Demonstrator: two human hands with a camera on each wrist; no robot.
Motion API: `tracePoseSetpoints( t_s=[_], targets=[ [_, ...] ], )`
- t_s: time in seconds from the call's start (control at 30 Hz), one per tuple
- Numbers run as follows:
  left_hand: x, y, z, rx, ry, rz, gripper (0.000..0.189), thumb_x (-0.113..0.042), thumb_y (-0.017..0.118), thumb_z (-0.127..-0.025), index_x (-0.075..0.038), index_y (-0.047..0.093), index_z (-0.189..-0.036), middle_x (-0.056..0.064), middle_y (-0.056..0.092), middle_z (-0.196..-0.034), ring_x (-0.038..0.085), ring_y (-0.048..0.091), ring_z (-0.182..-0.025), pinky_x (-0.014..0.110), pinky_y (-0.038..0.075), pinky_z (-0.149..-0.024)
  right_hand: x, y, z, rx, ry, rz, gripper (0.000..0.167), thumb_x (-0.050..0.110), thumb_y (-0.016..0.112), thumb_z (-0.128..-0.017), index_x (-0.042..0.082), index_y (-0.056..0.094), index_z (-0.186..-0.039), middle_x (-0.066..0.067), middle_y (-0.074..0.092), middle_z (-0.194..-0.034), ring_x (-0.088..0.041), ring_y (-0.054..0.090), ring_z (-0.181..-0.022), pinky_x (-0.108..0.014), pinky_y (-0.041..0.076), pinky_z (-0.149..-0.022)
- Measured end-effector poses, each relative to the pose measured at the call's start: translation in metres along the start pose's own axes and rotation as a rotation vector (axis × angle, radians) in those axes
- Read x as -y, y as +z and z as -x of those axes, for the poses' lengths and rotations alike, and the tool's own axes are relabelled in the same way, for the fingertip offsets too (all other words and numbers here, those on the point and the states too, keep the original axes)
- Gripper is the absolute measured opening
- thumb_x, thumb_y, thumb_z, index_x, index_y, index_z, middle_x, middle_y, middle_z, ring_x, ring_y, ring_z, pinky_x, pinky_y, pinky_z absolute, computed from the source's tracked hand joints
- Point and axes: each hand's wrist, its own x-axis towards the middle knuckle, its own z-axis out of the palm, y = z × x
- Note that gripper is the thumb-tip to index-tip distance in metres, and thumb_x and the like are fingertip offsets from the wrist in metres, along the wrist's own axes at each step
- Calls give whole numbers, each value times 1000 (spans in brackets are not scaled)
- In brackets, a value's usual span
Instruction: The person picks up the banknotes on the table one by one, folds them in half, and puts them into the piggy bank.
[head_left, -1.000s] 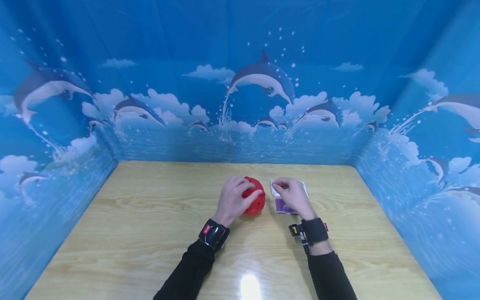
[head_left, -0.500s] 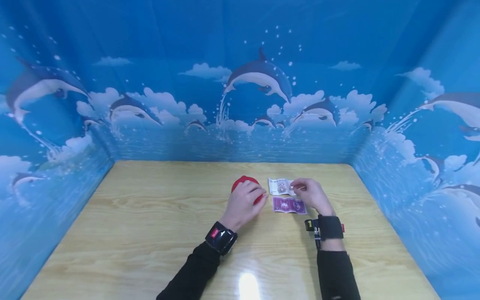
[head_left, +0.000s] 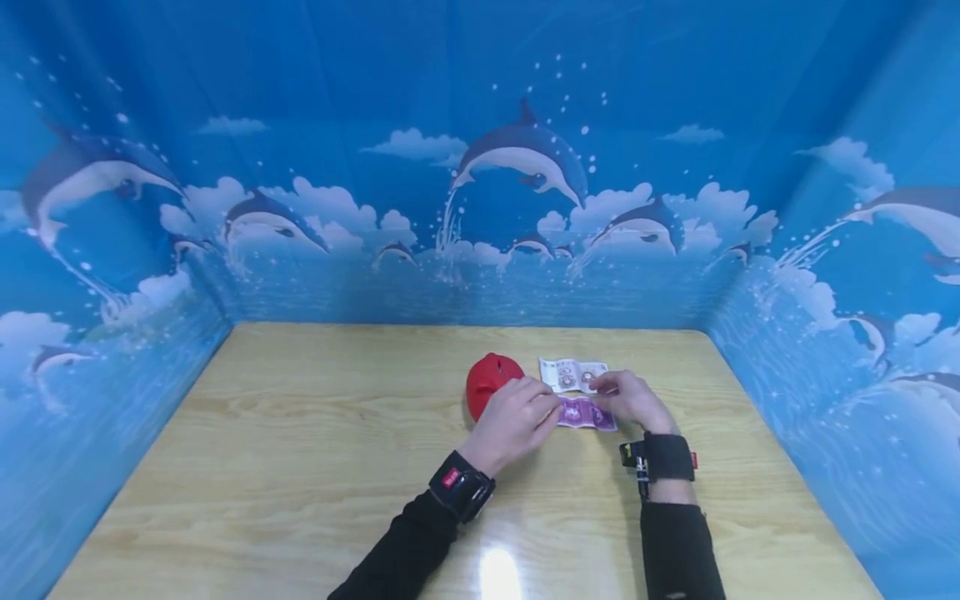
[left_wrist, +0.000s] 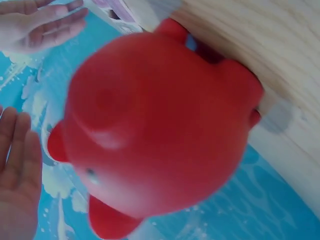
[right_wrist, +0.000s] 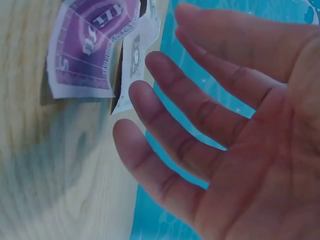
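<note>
A red piggy bank (head_left: 487, 379) stands on the table, its coin slot on top and its snout facing the camera in the left wrist view. My left hand (head_left: 517, 421) is just to its right, fingers reaching to the left end of a purple banknote (head_left: 579, 413). In the left wrist view, that hand's fingers (left_wrist: 17, 155) are straight, apart from the piggy bank. My right hand (head_left: 637, 404) is at the right end of the purple note; the right wrist view shows its fingers (right_wrist: 195, 107) loosely extended and holding nothing. Behind the purple note lies a white banknote (head_left: 567, 375).
The wooden table (head_left: 300, 450) ends at a blue dolphin-print curtain (head_left: 465, 283) along the back and both sides. Both notes have slightly curled edges. Each wrist wears a black strap (head_left: 670, 457).
My left hand has left the piggy bank and moved right to the purple note. The piggy bank sits slightly further left and turned. My right hand has shifted right, uncovering both notes.
</note>
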Motion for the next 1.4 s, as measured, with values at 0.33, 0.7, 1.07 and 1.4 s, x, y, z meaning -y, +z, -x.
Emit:
tracePoseSetpoints(
  t_s=[0.33, 0.7, 1.07, 1.4],
  targets=[
    [-25, 11, -1, 282, -64, 8, 25, -33, 65, -94, -18, 73, -112, -1, 71, -112, 10, 67, -97, 22, 56, -79, -4, 1, 3, 69, 41, 12, 49, 4, 69, -84, 3, 57, -131, -26, 59, -128, -40, 56, -114, -54, 46, -95],
    [-31, 27, 0, 505, -253, 13, 40, -43, 67, -91, -15, 68, -119, 5, 67, -116, 16, 65, -100, 27, 57, -73, -3, 1, 0, 96, 21, 66, 52, 2, 70, -82, 1, 55, -131, -30, 56, -128, -44, 55, -115, -59, 44, -97],
    [-30, 37, 2, 727, -394, 115, 71, -45, 68, -89, -16, 42, -148, 13, 37, -155, 29, 38, -142, 42, 37, -114, -1, 9, -3, 86, 5, 100, 54, 2, 72, -79, 1, 57, -131, -35, 52, -132, -49, 51, -121, -60, 41, -101],
    [-29, 39, 3, 773, -383, 76, 64, -46, 67, -89, -15, 51, -142, 13, 38, -155, 29, 38, -143, 40, 34, -116, 0, 11, -5, 96, 32, 98, 53, 3, 73, -79, 1, 57, -130, -32, 56, -126, -44, 55, -113, -57, 46, -97]
  ],
)
